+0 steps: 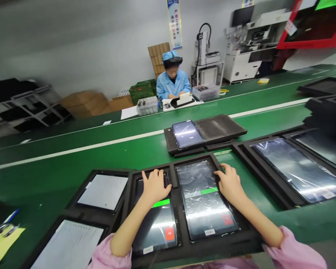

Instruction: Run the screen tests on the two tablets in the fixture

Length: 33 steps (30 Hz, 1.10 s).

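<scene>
Two tablets with dark screens lie side by side in a black foam tray (174,198) in front of me. My left hand (156,186) rests over the top of the left tablet (156,224), its fingers spread at the upper edge. My right hand (230,183) is at the upper right edge of the right tablet (197,213), thumb and fingers apart at the tray's rim. Both screens show a green bar and a red square. The right tablet has a wrinkled clear film over it. Neither hand has anything lifted.
Two light-screened tablets (103,191) lie in a tray at left. Film-covered tablets (299,168) sit in trays at right. Ahead, another tablet (187,133) rests on black foam (220,127). A person in blue (173,83) works across the green table (72,144).
</scene>
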{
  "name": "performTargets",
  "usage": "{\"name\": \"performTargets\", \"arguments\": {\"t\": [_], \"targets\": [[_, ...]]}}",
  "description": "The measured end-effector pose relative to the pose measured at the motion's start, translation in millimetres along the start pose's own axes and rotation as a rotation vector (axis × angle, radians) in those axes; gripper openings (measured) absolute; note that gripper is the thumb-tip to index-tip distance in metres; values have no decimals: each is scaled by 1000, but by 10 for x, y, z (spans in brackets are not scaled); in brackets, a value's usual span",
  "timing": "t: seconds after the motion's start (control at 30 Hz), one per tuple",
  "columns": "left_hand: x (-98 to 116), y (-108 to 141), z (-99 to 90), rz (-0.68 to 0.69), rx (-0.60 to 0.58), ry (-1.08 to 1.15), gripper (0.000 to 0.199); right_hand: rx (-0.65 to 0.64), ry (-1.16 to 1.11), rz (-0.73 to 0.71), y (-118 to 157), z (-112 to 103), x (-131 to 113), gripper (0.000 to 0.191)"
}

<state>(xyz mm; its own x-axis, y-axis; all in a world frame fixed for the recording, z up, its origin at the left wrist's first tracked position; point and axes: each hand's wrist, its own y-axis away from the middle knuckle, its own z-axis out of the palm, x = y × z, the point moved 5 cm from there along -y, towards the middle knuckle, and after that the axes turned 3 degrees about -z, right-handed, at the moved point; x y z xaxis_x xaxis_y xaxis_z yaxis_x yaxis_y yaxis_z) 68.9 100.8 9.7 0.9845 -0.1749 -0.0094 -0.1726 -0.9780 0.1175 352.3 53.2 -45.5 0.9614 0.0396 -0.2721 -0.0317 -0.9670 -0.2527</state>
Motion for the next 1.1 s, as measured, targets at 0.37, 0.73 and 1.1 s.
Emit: {"name": "performTargets", "arguments": {"t": [0.37,0.73,1.1], "targets": [[11,-146,37,-33,53,4,55,102,-14,-52,18,105,137,35],[-6,-172,61,-57,125,27,43,71,-117,-51,-1,263,252,51],[-737,18,-56,44,-180,290,50,86,-85,-87,88,95,200,53]]}}
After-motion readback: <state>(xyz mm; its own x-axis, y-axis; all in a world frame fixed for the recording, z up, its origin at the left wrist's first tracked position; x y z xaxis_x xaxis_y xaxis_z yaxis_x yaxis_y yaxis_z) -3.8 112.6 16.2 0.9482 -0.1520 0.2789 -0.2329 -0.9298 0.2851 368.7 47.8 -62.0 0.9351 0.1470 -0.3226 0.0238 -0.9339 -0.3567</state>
